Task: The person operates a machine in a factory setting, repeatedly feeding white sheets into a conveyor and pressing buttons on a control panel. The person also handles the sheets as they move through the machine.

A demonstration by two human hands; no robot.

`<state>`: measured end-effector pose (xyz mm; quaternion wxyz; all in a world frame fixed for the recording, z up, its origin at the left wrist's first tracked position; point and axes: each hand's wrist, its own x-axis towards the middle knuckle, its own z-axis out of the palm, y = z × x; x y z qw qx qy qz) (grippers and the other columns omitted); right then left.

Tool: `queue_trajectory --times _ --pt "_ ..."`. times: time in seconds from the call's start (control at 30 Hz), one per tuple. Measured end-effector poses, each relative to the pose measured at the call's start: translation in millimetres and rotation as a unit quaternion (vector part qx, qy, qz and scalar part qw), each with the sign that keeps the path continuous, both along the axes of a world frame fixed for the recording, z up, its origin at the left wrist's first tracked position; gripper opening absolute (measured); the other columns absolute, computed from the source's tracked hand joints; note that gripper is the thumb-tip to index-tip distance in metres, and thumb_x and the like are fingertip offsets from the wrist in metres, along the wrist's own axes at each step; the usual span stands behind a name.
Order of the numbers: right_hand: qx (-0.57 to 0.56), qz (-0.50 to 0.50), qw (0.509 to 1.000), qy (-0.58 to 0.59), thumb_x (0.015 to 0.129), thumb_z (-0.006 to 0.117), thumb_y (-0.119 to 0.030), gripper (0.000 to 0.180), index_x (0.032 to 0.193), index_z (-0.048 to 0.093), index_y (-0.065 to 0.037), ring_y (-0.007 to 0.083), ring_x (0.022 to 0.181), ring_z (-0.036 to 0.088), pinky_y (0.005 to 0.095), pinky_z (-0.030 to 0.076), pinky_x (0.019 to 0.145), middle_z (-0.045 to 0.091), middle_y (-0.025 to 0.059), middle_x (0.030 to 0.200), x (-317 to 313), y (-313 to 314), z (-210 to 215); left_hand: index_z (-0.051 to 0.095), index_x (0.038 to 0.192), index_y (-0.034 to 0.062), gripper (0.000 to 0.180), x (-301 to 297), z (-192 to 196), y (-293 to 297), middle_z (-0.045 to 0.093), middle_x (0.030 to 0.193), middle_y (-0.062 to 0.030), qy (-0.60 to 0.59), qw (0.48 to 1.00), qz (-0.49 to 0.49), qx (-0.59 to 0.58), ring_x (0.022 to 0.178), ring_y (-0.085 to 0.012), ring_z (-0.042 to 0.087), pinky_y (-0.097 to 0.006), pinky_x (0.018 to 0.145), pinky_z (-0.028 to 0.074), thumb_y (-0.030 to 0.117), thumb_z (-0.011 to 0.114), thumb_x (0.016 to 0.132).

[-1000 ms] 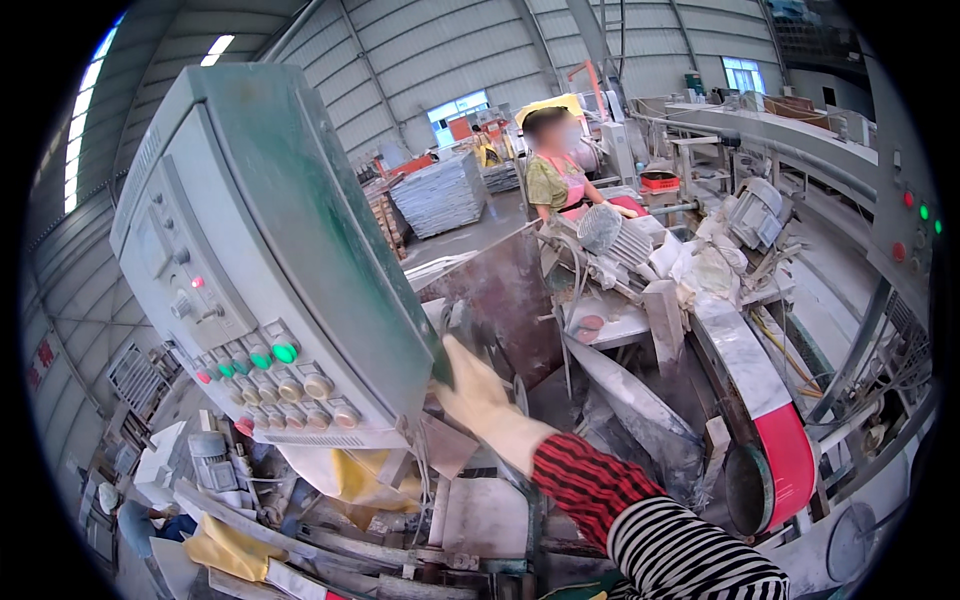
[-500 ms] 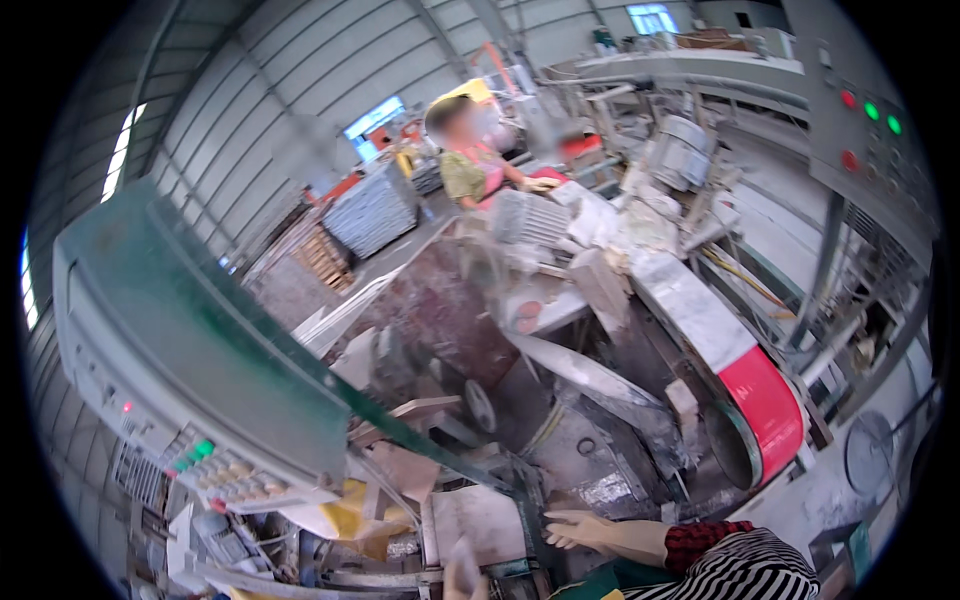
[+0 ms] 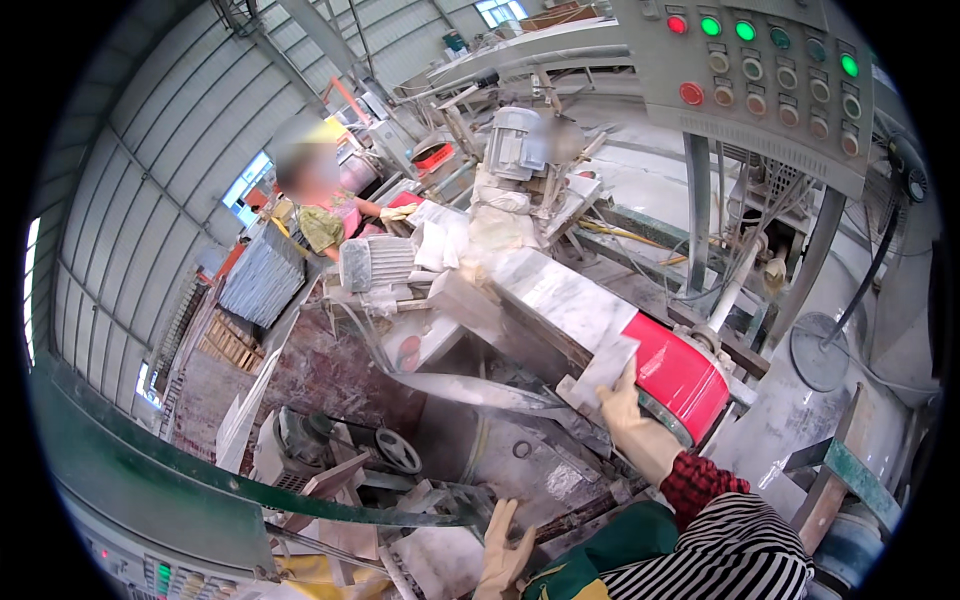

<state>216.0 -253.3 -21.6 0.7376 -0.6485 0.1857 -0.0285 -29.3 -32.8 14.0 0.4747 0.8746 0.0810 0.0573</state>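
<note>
My right hand [image 3: 638,428], in a pale glove, is at the near end of a conveyor belt. Its thumb and forefinger close on the end of a small white stone block [image 3: 606,368], which stands against the belt's edge. The palm hides part of the block's lower end. Beside it, the belt [image 3: 685,375] curves round in glossy red, and a long white, grey-veined stone slab [image 3: 560,290] lies along it. Lower down, my gloved left hand [image 3: 503,553] is raised with fingers spread and nothing in it, near pale stone pieces [image 3: 435,560].
A grey control panel [image 3: 760,90] with lit buttons hangs at the upper right. The green machine housing [image 3: 150,480] fills the lower left. A motor pulley [image 3: 398,450] sits left of the metal chute. Across the belt, a co-worker [image 3: 325,215] stands beside a grey motor [image 3: 375,262].
My right hand has moved up and forward from low in front of me to the stone block. The left hand has come up, fingers spread. The view has swung to the right.
</note>
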Motion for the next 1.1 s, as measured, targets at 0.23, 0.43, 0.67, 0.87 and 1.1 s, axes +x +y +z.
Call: queue_trajectory --times 0.23,0.43,0.67,0.87,1.1 --pt "-0.027 -0.11 0.993 -0.019 0.082 0.06 -0.004 0.097 0.162 0.005 -0.008 0.0386 0.132 0.053 0.0398 0.041 0.11 0.047 0.0295 0.148 83 -41 -85 0.044 0.15 0.0095 0.053 -58 -48 40 0.059 0.128 -0.0076 0.148 0.966 0.137 -0.164 0.115 -0.0183 0.056 -0.032 0.099 0.047 0.009 0.061 0.1" --pt "-0.141 -0.037 0.98 0.138 0.083 0.062 -0.008 0.099 0.163 0.004 -0.013 0.0401 0.109 0.065 0.0457 0.05 0.097 0.046 0.0328 0.146 89 -47 -65 0.046 0.148 0.0129 0.047 -98 -84 71 0.067 0.113 -0.007 0.163 0.93 0.202 -0.262 0.088 -0.0143 0.065 -0.029 0.075 0.056 0.018 0.059 0.103" --pt "-0.154 0.0 0.988 -0.023 0.092 0.06 -0.004 0.062 0.151 0.042 -0.013 0.0183 0.063 0.065 0.031 0.057 0.055 0.068 0.0101 0.087 88 -121 -107 0.053 0.143 0.0 0.051 -104 -49 71 0.063 0.136 -0.0137 0.168 0.931 0.262 -0.189 0.125 -0.022 0.058 -0.032 0.109 0.043 0.023 0.064 0.098" --pt "0.304 0.058 0.95 -0.049 0.107 0.047 -0.033 0.025 0.113 0.062 -0.014 0.0173 0.099 0.058 0.0382 0.049 0.093 0.063 0.0059 0.115 92 -146 -142 0.049 0.144 -0.0029 0.055 -152 26 81 0.061 0.136 -0.0205 0.158 0.934 0.301 -0.113 0.123 -0.0277 0.061 -0.036 0.105 0.046 0.03 0.057 0.101" --pt "0.08 0.158 0.982 -0.066 0.103 0.051 -0.026 0.041 0.14 0.049 -0.007 0.0172 0.095 0.061 0.0332 0.05 0.086 0.066 0.0084 0.118 32 -27 -67 0.064 0.127 0.0014 0.037 -253 -84 132 0.071 0.117 -0.0188 0.03 0.886 0.46 -0.054 0.112 -0.0262 0.066 -0.037 0.097 0.05 0.024 0.056 0.099"
